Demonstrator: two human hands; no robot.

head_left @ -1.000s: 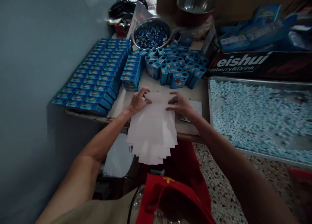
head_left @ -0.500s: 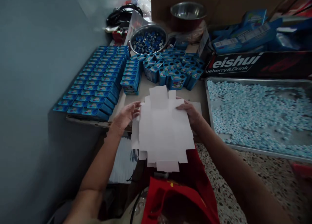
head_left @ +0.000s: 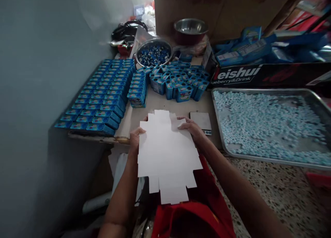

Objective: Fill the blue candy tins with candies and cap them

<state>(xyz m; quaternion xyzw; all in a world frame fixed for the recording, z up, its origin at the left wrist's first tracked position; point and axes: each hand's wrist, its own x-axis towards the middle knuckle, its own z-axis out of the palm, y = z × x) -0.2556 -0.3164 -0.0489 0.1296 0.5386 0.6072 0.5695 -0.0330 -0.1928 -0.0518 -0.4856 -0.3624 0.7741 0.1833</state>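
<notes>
A flat white cardboard box blank [head_left: 165, 155] with notched tabs lies over my lap, its far end near the table edge. My left hand [head_left: 136, 137] grips its left edge, thumb on top and fingers mostly hidden underneath. On the far right edge my right hand [head_left: 192, 128] holds it the same way, thumb over the surface. Doubled edges at the far tabs suggest more than one sheet, but I cannot tell how many. A small white scale [head_left: 200, 121] sits on the table just beyond my right hand.
Rows of blue boxes [head_left: 94, 101] cover the table's left side. More blue boxes [head_left: 183, 93] stand loosely mid-table, before a metal bowl [head_left: 169, 60] of small blue pieces. To the right is a metal tray [head_left: 219, 136] of pale blue candies, with a black carton [head_left: 238, 76] behind.
My left hand has closed from loosely curled fingers onto the sheet's left edge. The sheets look more closely aligned and sit lower in view. The scale now shows more fully.
</notes>
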